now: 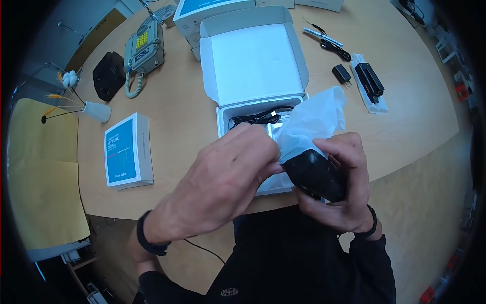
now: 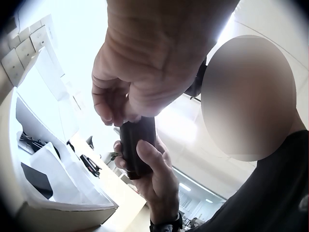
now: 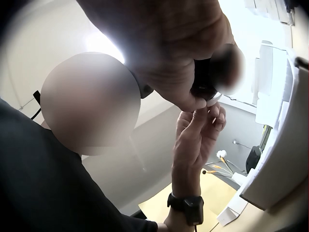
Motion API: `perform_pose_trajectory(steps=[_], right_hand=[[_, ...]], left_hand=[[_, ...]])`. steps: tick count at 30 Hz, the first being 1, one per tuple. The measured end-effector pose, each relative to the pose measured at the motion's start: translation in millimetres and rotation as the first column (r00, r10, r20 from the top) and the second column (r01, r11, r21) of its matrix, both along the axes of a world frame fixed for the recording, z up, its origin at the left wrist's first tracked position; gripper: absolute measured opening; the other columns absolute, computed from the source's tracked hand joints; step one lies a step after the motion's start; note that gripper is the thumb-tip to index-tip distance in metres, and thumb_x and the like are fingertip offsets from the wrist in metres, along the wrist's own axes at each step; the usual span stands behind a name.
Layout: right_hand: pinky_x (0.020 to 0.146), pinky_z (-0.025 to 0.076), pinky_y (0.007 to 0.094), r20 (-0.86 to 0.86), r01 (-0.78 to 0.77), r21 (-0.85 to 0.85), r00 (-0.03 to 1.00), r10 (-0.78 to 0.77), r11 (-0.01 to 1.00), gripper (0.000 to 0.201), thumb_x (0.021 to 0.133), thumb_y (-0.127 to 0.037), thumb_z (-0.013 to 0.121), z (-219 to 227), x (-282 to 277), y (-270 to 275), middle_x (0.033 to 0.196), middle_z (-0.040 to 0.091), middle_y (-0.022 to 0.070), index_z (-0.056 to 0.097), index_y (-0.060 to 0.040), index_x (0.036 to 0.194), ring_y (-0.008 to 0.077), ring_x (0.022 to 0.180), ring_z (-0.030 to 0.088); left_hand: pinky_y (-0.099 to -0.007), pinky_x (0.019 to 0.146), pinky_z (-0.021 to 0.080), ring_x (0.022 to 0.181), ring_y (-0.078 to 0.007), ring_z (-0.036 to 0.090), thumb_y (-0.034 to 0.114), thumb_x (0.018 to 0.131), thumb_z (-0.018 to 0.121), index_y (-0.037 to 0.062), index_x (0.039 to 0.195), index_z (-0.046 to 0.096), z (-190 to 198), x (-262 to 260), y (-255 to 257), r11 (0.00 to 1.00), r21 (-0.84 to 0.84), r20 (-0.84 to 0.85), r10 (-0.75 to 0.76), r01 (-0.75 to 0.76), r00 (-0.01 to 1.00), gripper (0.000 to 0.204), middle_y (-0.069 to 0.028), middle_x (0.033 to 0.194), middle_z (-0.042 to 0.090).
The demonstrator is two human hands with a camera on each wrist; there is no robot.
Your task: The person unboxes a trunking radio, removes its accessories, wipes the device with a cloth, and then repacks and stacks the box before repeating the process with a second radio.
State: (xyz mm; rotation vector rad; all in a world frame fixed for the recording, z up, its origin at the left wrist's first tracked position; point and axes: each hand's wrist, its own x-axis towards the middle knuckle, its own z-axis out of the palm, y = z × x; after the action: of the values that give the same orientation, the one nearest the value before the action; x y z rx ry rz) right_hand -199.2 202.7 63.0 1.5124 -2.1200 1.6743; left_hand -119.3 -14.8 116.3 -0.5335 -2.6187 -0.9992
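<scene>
My right hand (image 1: 349, 177) grips a black rounded device (image 1: 315, 175), thumb and fingers around its sides. A thin white packing bag (image 1: 314, 121) hangs over the far side of the device, above the box. With curled fingers, my left hand (image 1: 223, 172) pinches the bag's edge right at the device's end; the fingertips are mostly hidden in the head view. In the left wrist view the device (image 2: 138, 145) stands upright between both hands. Below them is an open white box (image 1: 221, 121), its lid raised, with a coiled black cable (image 1: 258, 118) inside.
A blue-and-white box (image 1: 121, 152), a white vase (image 1: 96, 112) and a corded telephone (image 1: 144, 48) stand on the left. To the right lie a black adapter (image 1: 341, 74), a cable (image 1: 334, 49) and a black part on a white sleeve (image 1: 377, 107). More boxes (image 1: 212, 10) stand behind.
</scene>
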Motion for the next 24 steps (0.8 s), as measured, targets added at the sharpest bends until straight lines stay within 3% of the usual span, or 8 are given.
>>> perform_pose_trajectory(steps=[5, 10, 13, 15, 16, 18, 22, 24], right_hand=[[0.084, 0.052, 0.0362, -0.068, 0.116, 0.018, 0.991, -0.114, 0.993, 0.100, 0.064, 0.010, 0.080, 3.1, -0.5, -2.3, 0.118, 0.056, 0.0186, 0.035, 0.0028, 0.153, 0.0294, 0.101, 0.061], [0.080, 0.052, 0.0386, -0.216, 0.148, 0.053, 0.967, -0.134, 0.987, 0.104, 0.061, 0.010, 0.081, 11.3, -6.2, -4.9, 0.120, 0.057, 0.0206, 0.034, 0.0042, 0.155, 0.0331, 0.098, 0.061], [0.087, 0.052, 0.0371, -0.048, 0.087, 0.129, 0.996, -0.082, 0.988, 0.103, 0.064, 0.008, 0.081, 15.7, -6.8, -2.5, 0.125, 0.057, 0.0193, 0.033, 0.0043, 0.155, 0.0293, 0.104, 0.061], [0.093, 0.050, 0.0349, 0.352, -0.074, -0.039, 0.932, 0.083, 0.997, 0.090, 0.073, 0.001, 0.083, 16.2, -8.8, -1.5, 0.129, 0.057, 0.0156, 0.038, 0.0031, 0.151, 0.0218, 0.109, 0.059], [0.093, 0.050, 0.0349, 0.349, -0.073, -0.039, 0.933, 0.082, 0.997, 0.090, 0.073, 0.001, 0.083, 15.6, -7.8, -2.5, 0.129, 0.057, 0.0156, 0.038, 0.0031, 0.151, 0.0218, 0.109, 0.059], [0.097, 0.047, 0.0325, 0.717, -0.067, -0.262, 0.655, 0.241, 0.963, 0.072, 0.083, -0.013, 0.083, 12.6, -3.6, -5.4, 0.127, 0.056, 0.0093, 0.045, 0.0010, 0.143, 0.0154, 0.113, 0.055], [0.094, 0.047, 0.0290, 0.788, -0.180, -0.213, 0.549, 0.278, 0.960, 0.056, 0.093, -0.024, 0.076, 11.1, -14.6, -6.4, 0.122, 0.058, 0.0065, 0.049, -0.0010, 0.136, 0.0118, 0.111, 0.054], [0.090, 0.047, 0.0262, 0.918, -0.266, -0.274, 0.213, 0.334, 0.924, 0.048, 0.098, -0.029, 0.069, 11.3, -19.8, -6.8, 0.115, 0.060, 0.0052, 0.049, -0.0016, 0.133, 0.0094, 0.109, 0.055]], left_hand=[[-0.0408, 0.064, 0.045, 0.071, -0.0337, 0.056, -0.011, 0.078, 0.069, 0.0003, 0.096, 0.057, 3.7, -2.8, -4.5, 0.991, -0.092, 0.052, -0.092, 0.097, 0.994, 0.024, -0.0133, 0.081, 0.054], [-0.0345, 0.058, 0.039, 0.066, -0.0227, 0.055, -0.006, 0.070, 0.071, 0.0034, 0.094, 0.060, 0.8, -1.0, 0.7, 0.925, -0.371, -0.322, -0.042, -0.085, 0.946, 0.029, -0.0057, 0.079, 0.055], [-0.0326, 0.058, 0.037, 0.066, -0.0195, 0.053, 0.002, 0.069, 0.073, 0.0055, 0.092, 0.060, -1.9, 2.9, 11.6, 0.844, -0.531, -0.359, -0.141, -0.078, 0.923, 0.027, -0.0036, 0.079, 0.054], [-0.0323, 0.057, 0.037, 0.066, -0.0190, 0.053, 0.006, 0.070, 0.073, 0.0065, 0.091, 0.060, -3.6, 4.4, 14.1, 0.863, -0.499, -0.356, -0.115, -0.084, 0.927, 0.024, -0.0028, 0.078, 0.054], [-0.0320, 0.057, 0.037, 0.066, -0.0185, 0.053, 0.009, 0.072, 0.073, 0.0076, 0.090, 0.061, -4.2, 4.8, 15.4, 0.880, -0.466, -0.351, -0.090, -0.090, 0.932, 0.022, -0.0020, 0.078, 0.053], [-0.0319, 0.057, 0.037, 0.066, -0.0183, 0.053, 0.012, 0.073, 0.073, 0.0082, 0.088, 0.061, -3.5, 5.4, 19.7, 0.900, -0.429, -0.324, -0.080, -0.071, 0.943, 0.020, -0.0014, 0.077, 0.053], [-0.0311, 0.056, 0.036, 0.067, -0.0173, 0.053, 0.017, 0.071, 0.079, 0.0078, 0.088, 0.065, 3.2, 12.5, 34.3, 0.900, -0.436, -0.193, -0.101, 0.007, 0.976, 0.024, -0.0011, 0.077, 0.052], [-0.0312, 0.057, 0.038, 0.071, -0.0186, 0.056, 0.016, 0.070, 0.080, 0.0073, 0.094, 0.067, 14.2, 15.1, 34.5, 0.893, -0.447, -0.161, -0.127, 0.043, 0.979, 0.029, -0.0033, 0.081, 0.054]])
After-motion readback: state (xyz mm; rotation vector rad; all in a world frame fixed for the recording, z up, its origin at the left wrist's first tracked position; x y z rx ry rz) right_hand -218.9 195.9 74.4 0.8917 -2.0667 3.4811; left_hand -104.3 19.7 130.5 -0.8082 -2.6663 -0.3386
